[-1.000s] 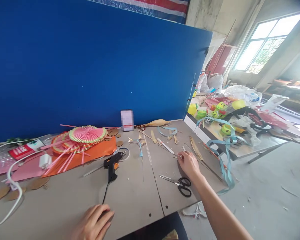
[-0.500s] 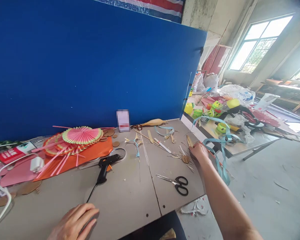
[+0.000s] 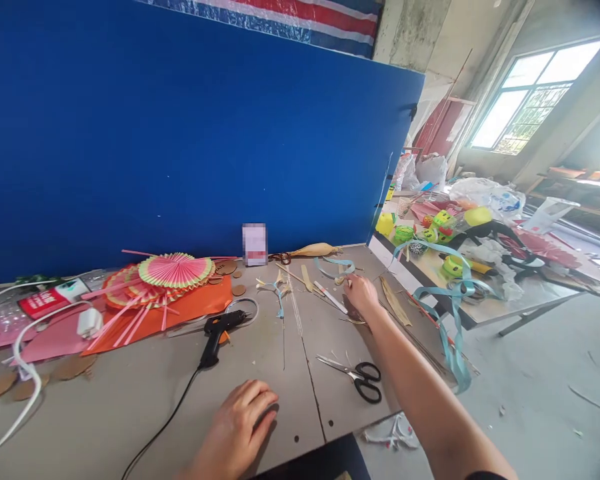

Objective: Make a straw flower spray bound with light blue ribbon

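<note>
My left hand [image 3: 243, 423] lies on the grey tabletop near its front edge, empty, with loosely stretched fingers. Further back, my right hand [image 3: 362, 298] is closed in a pinch, its fingertips at the small dry husk pieces [image 3: 341, 279]. Whatever it pinches is hidden. Beside it are a white stick [image 3: 331, 297], flat straw-coloured strips [image 3: 306, 277] and a loop of light blue ribbon [image 3: 347, 267]. A long dry husk strip [image 3: 395, 301] is right of the wrist. Black-handled scissors [image 3: 363, 380] rest below, slightly open. A small bundle with light blue ribbon [image 3: 281, 293] lies left of the strips.
A black hot glue gun [image 3: 216, 339] with a cord lies left of centre. Pink paper fans [image 3: 175, 272] sit on orange sheet material [image 3: 130, 327]. A blue panel [image 3: 205, 147] closes off the back. More blue ribbon [image 3: 459, 320] hangs over the right edge.
My right hand has moved left from the table's right side to the small husk pieces. My left hand has slid right. The long husk strip now lies uncovered at right.
</note>
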The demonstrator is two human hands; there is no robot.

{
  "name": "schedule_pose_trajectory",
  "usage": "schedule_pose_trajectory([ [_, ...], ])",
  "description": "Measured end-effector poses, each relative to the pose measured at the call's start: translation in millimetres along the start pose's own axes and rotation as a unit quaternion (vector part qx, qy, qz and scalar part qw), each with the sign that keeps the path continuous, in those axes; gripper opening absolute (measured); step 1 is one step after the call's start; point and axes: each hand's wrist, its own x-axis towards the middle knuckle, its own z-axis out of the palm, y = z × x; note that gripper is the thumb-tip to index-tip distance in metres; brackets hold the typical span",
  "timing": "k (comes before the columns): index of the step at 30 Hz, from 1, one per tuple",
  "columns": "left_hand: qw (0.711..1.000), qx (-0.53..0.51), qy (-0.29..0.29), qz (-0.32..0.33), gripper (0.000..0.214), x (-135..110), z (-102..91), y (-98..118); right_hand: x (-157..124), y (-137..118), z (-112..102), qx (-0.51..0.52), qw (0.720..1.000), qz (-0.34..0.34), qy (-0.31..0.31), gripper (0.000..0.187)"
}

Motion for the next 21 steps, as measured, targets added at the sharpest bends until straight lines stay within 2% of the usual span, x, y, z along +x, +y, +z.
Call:
schedule_pose_trajectory([
  [2, 1.000, -0.016, 0.001, 0.001, 0.017, 2, 3.2, 3, 5, -12, 7, 0.000, 1.000, -0.012, -0.011, 0.027],
  [5, 1.000, -0.028, 0.013, 0.003, 0.016, 0, 5.5, 3, 12, -14, 10, -0.002, 1.000, -0.011, -0.017, 0.023],
  [9, 0.999, -0.040, 0.030, -0.007, 0.016, -7, 8.9, -3, 19, -1, -5, 0.005, 1.000, 0.005, -0.014, 0.026],
  [12, 0.997, -0.057, 0.046, -0.008, 0.016, -11, 11.4, -6, 18, -4, -15, 0.015, 1.000, 0.017, -0.008, 0.031],
  [15, 0.995, -0.073, 0.065, -0.017, 0.018, -10, 11.4, -6, 12, -32, -10, 0.048, 0.999, -0.010, -0.012, 0.029],
  [17, 0.994, -0.080, 0.071, -0.022, 0.018, -9, 10.8, -5, 8, -56, 0, 0.078, 0.996, -0.032, -0.039, 0.024],
  [21, 0.993, -0.084, 0.079, -0.027, 0.019, -14, 13.0, -7, 4, -84, 14, 0.141, 0.988, -0.023, -0.059, 0.018],
])
